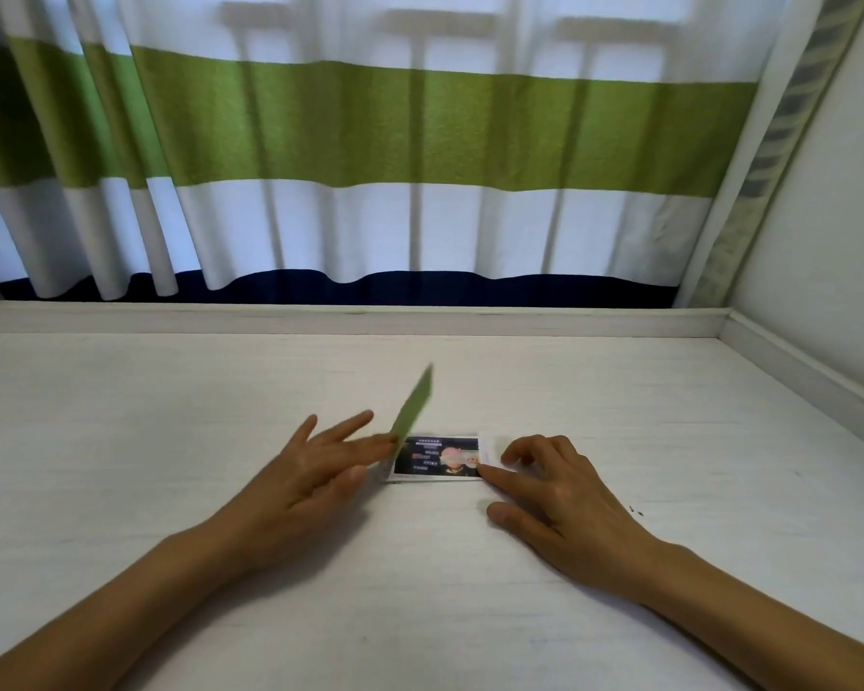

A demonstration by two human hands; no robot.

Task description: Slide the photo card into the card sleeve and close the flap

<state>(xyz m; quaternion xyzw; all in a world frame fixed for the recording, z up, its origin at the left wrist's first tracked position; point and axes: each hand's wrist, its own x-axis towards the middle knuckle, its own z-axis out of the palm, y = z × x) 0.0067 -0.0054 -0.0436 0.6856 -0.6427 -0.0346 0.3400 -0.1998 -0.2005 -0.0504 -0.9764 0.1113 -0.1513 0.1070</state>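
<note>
Your landmark is the small rectangular photo card (437, 457) w/ a dark printed picture and white border, lying flat on the pale whitewashed wooden tabletop (170, 391), directly btwn your two hands and slightly fwd of them. Its long axis runs left-to-right across you, so one short end faces each hand. Your right hand (559, 496) is on the card's right end: fingers loosely spread, index fingertip (485, 472) touching the card's near-right corner, nothing gripped, more a pin-down than a hold. Your left hand (315, 471) is at the card's left end, fingers fanned wide, tips against the base of a thin green rectangular flap (415, 403) that stands tilted up and away from the card's left edge (motion-blurred, so exact angle is unclear). I can't tell whether those fingers pinch the flap or just push it. The clear plastic card sleeve (485, 448) is hard to make out; a faint pale margin shows past the card's right and near edges, so the card prob. already sits in or on it, but that's a judgement, not certain. Both hands are about equally near the card; the left is the one at the flap's hinge side. So the coming move turns on that hinge: the flap should fold rightward over the card, along the long axis, while your right fingertip clears out of its way. Card face looks glossy, print too small to read.
</note>
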